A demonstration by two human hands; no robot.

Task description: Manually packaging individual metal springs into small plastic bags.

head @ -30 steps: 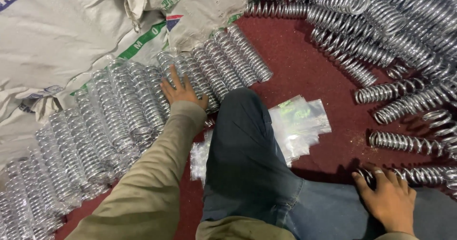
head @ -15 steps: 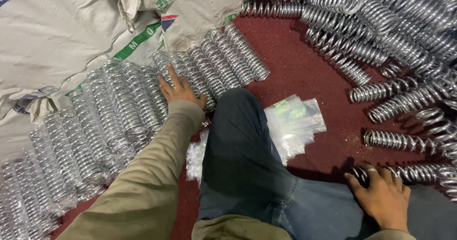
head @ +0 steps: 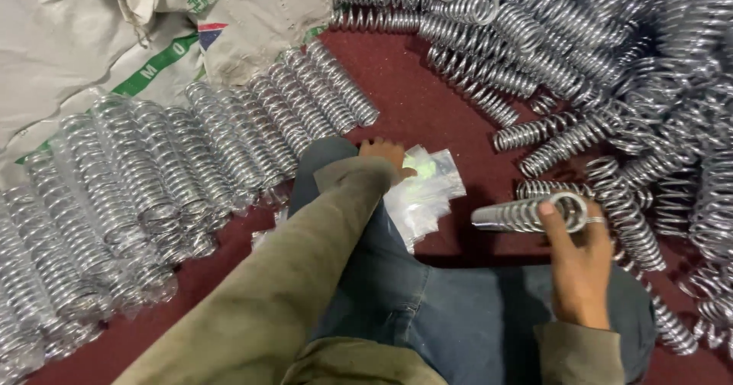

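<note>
Dark red carpet [head: 427,103] covers the floor where the person sits, one knee in blue jeans [head: 382,278] raised in the middle of the view. From the head camera, a heap of loose silver coil springs [head: 611,64] fills the far right, spilling toward the near right edge. On the left lies a neat row of springs wrapped in clear plastic [head: 191,164], side by side, running from the near left corner toward the far middle. Beyond them, crumpled pale woven sacks [head: 92,41] with green and red print cover the far left.

Just right of the knee, a small stack of clear plastic bags [head: 427,194] rests on the carpet. The left hand [head: 388,156], in an olive sleeve, reaches over the knee with its fingertips on those bags; how far it has closed I cannot tell.

The right hand [head: 580,267] is curled around one end of a single spring [head: 527,213], thumb across its open ring, holding it level just above the carpet, near the bags and pointing left.
</note>
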